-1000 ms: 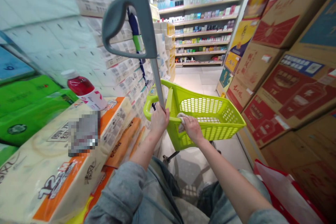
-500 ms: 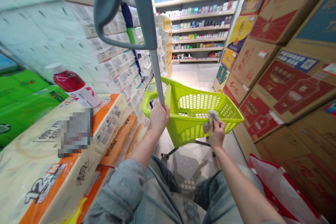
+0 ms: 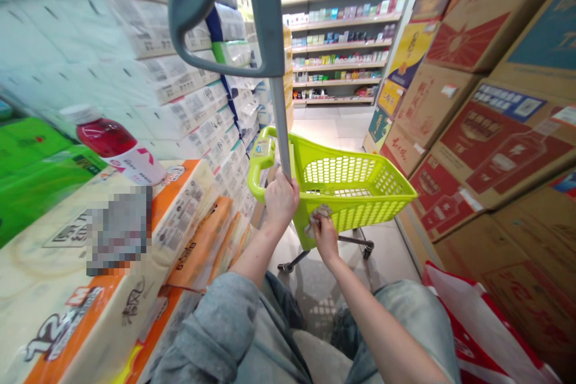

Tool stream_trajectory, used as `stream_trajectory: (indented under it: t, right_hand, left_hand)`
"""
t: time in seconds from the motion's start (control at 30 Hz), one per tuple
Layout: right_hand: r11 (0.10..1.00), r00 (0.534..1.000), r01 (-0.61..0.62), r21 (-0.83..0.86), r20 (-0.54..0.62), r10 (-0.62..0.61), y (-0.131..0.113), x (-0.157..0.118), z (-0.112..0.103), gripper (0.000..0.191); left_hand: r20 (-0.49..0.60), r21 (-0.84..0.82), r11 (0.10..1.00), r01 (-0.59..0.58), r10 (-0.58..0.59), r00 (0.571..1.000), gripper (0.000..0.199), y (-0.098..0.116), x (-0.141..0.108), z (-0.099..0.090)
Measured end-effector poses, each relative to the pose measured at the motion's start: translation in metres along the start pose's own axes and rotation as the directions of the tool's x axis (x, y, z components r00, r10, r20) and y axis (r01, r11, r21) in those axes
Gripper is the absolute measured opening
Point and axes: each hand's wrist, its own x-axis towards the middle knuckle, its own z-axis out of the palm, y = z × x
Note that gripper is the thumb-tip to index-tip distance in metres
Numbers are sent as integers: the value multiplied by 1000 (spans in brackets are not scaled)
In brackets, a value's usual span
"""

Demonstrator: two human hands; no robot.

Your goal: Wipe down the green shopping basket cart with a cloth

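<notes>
A lime-green shopping cart basket [image 3: 360, 177] with perforated walls stands before me on a wheeled metal frame. My left hand [image 3: 281, 197] is closed around the lower part of a grey metal pole [image 3: 279, 114], beside the basket's handle end. At the pole's top is a grey loop handle [image 3: 270, 24], partly out of view. My right hand [image 3: 326, 237] pinches a crumpled greyish cloth [image 3: 318, 217] against the outer side of the basket, near its handle end. The inside of the basket shows only its pierced walls and floor.
On the left, tissue packs [image 3: 108, 312] carry a red-drink bottle [image 3: 114, 147] and a blurred-out item [image 3: 121, 231]. Cardboard cartons [image 3: 508, 138] line the right side, with a red-and-white bag [image 3: 481, 318] below them. Stocked shelves [image 3: 342, 48] stand at the aisle's far end.
My right hand and the cloth have moved left along the basket's side, from its middle toward the handle end. My left hand still grips the pole. The view has shifted slightly.
</notes>
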Motion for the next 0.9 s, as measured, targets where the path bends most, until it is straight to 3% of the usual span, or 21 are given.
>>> stream_trajectory:
  t: [0.13, 0.23, 0.43, 0.6, 0.7, 0.9]
  right_hand:
    - [999, 998, -14, 41, -61, 17, -24, 11, -6, 25]
    - [998, 997, -26, 61, -74, 30, -27, 13, -6, 25]
    - [998, 991, -59, -15, -124, 57, 6, 8, -1, 29]
    - [979, 939, -190, -79, -307, 158, 42, 25, -27, 29]
    - [973, 935, -203, -108, -317, 160, 57, 34, -42, 30]
    - [938, 865, -344, 33, -379, 330, 62, 36, -45, 29]
  left_hand:
    - [-7, -18, 1000, -5, 5, 1000, 36, 1, 0, 2]
    - [-4, -36, 999, 9, -9, 1000, 35, -1, -1, 4]
    - [-10, -54, 999, -2, 2, 1000, 32, -8, 0, 9]
    - [-22, -51, 999, -7, 6, 1000, 33, -8, 0, 10]
    - [-31, -61, 998, 0, -1, 1000, 37, -5, 0, 10]
    - [-6, -49, 999, 16, -17, 1000, 37, -3, -1, 9]
